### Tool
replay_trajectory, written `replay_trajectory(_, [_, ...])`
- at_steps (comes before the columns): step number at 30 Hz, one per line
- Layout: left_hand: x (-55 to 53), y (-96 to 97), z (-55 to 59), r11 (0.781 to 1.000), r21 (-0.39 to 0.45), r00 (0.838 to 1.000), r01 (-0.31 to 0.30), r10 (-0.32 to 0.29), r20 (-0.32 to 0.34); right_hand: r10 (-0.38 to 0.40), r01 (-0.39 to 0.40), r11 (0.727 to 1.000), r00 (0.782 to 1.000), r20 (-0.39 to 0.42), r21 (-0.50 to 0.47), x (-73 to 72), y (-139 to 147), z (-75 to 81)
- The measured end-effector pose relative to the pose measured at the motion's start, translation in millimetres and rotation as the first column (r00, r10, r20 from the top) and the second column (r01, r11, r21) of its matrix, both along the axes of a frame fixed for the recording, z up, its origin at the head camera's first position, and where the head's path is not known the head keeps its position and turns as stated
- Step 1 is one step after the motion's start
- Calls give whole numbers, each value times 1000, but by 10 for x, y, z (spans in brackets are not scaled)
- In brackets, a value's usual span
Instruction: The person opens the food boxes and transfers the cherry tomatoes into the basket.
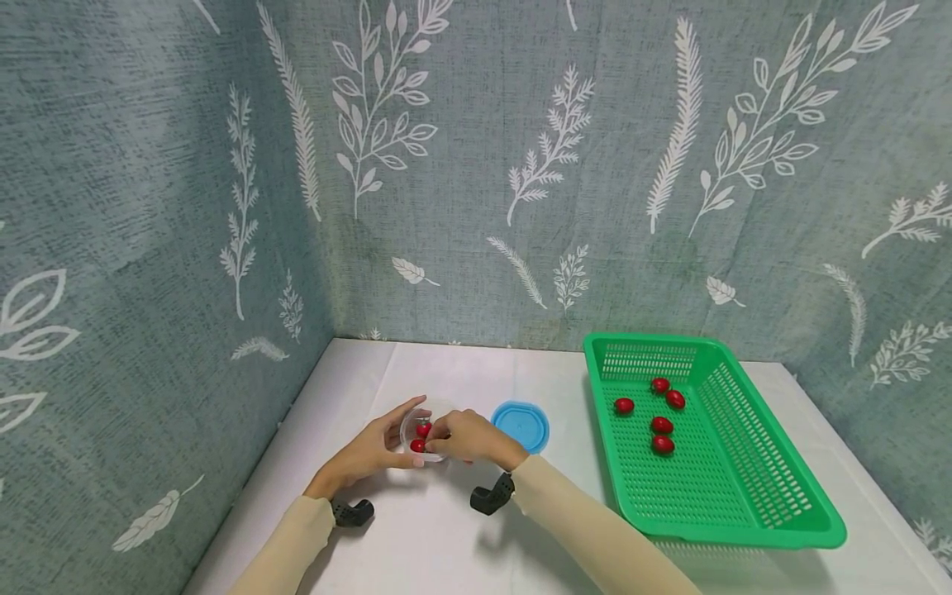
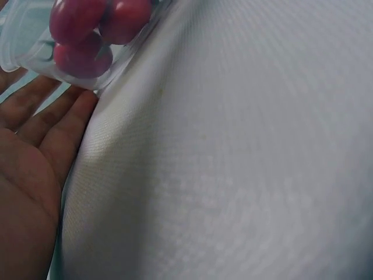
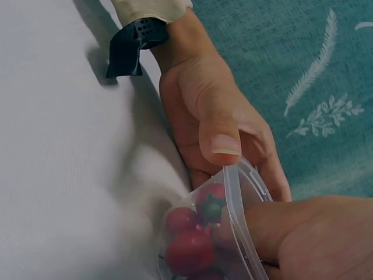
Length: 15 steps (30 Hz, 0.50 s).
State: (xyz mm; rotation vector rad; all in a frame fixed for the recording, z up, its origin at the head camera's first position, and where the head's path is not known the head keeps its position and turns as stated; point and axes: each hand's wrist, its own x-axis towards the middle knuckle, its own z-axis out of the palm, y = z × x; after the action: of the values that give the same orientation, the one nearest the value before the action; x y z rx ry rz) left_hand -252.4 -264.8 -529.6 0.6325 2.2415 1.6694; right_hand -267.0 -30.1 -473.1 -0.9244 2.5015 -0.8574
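Largest first: grey-green leaf-print fabric backdrop (image 1: 461, 207), behind and to the left of the green basket. White-covered table (image 1: 565, 372) under the basket.

Green slotted basket (image 1: 732, 533), one; the landmark. Two beige sleeves (image 1: 602, 529) to its left.

Left hand (image 1: 368, 450): farther from the basket of the two; part-open, thumb on the tub's rim, fingers round its side, holding it. Right hand (image 1: 472, 434): on the tub's basket side, fingers bent down inside; cannot tell whether the fingertips pinch anything.

Clear plastic tub (image 3: 235, 204), one, uncovered: left of the basket, well apart. Round blue lid (image 1: 521, 427), one: left of the basket, between it and the tub. Black wrist mounts (image 1: 492, 494), two, left of the basket.

Red cherry tomatoes, smallest: five loose in the basket (image 1: 663, 426), toward its far end; at least four in the tub (image 3: 189, 252), exact count hidden by fingers and cloudy wall.
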Motion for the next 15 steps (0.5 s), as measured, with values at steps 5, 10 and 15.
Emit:
replay_trajectory(5, [-3,-1,11,1000,-15,1000,-3,3,-5,65,-65,997,998,5,50,-1,7,41])
replay_trajectory(10, [-5,-1,8,1000,-23,1000,0,-1,-25,32,-32,999,996,89,3,20,5,50])
replay_trajectory(15, [0,-2,6,1000,-6,999,17,-18,-30,-33,42,998,987,155,-53,28,3,24])
